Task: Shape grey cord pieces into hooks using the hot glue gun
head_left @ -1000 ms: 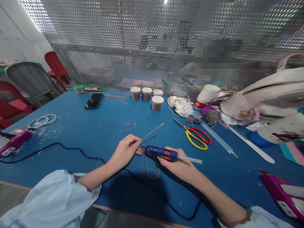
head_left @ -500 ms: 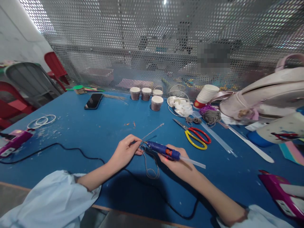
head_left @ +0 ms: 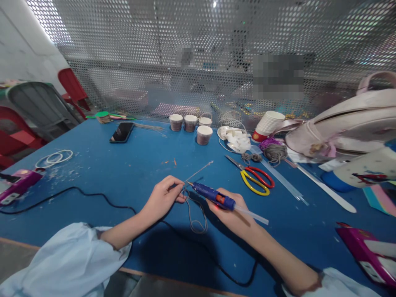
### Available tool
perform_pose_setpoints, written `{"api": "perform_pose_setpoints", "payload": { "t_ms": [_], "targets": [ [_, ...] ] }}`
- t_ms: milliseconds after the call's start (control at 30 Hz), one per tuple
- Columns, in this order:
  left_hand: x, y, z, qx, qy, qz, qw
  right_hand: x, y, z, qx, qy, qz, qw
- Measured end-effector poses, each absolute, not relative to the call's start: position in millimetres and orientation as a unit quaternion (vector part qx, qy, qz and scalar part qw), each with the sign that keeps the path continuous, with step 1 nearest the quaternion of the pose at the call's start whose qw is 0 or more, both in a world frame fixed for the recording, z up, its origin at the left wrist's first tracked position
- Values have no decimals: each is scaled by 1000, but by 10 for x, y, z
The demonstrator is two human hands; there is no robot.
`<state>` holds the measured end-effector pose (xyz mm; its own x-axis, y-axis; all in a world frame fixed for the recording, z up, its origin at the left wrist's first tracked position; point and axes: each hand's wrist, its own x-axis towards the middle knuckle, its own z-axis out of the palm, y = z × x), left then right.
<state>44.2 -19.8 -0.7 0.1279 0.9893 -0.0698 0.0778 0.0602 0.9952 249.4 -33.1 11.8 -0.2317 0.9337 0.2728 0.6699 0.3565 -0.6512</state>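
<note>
My left hand (head_left: 167, 194) pinches a thin stick wrapped in grey yarn (head_left: 199, 170), which points away to the upper right. From those fingers a loose loop of grey yarn (head_left: 198, 226) hangs down onto the table. My right hand (head_left: 232, 210) is closed round a blue glue gun (head_left: 213, 196), its nozzle right by the left fingertips and the stick. A clear glue stick (head_left: 252, 215) juts from the gun's back, and a red light glows under it. Whether the nozzle touches the yarn, I cannot tell.
Scissors (head_left: 255, 179) with red and yellow handles lie right of my hands, near glue sticks (head_left: 284, 177) and a grey yarn ball (head_left: 275, 152). Small filled cups (head_left: 204, 135), a phone (head_left: 122, 132) and stacked paper cups (head_left: 269, 125) stand farther back. A black cable (head_left: 105, 201) crosses the blue table.
The glue gun's nozzle has tilted up slightly and its back end has dipped a little. My left hand and the yarn-wrapped stick stay almost still.
</note>
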Motion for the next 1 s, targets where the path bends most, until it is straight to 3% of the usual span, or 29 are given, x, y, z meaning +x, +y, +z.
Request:
{"api": "perform_pose_setpoints", "payload": {
  "t_ms": [1000],
  "targets": [
    [451,-198,11,530,501,431,531,2494,-336,111,-535,-750,224,318]
  ]
}}
